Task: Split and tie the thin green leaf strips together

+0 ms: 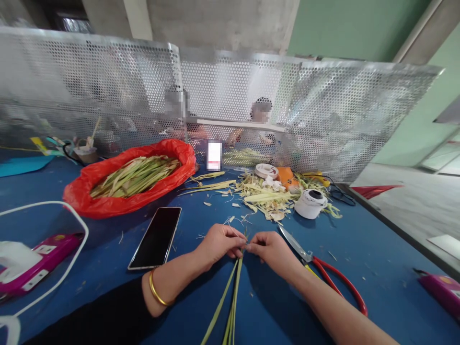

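Observation:
Over the blue table, my left hand (223, 243) pinches the upper end of several long green plant strips (234, 292), which trail down toward the table's near edge. My right hand (268, 247) meets it from the other side, thumb and forefinger pressed together at the same end of the strips. The fingertips of both hands nearly touch and hide the exact spot they grip. Just right of my right hand lies a pair of scissors (316, 263) with red handles, partly covered by my forearm. A black-screened phone (156, 238) rests left of my left hand.
A red plastic bag (77, 199) full of green strips stands at the left. Behind my hands are a heap of husk scraps (266, 199) and a white roll (309, 205). Purple power strips (46, 261) flank me, and a perforated metal screen (230, 81) closes the back.

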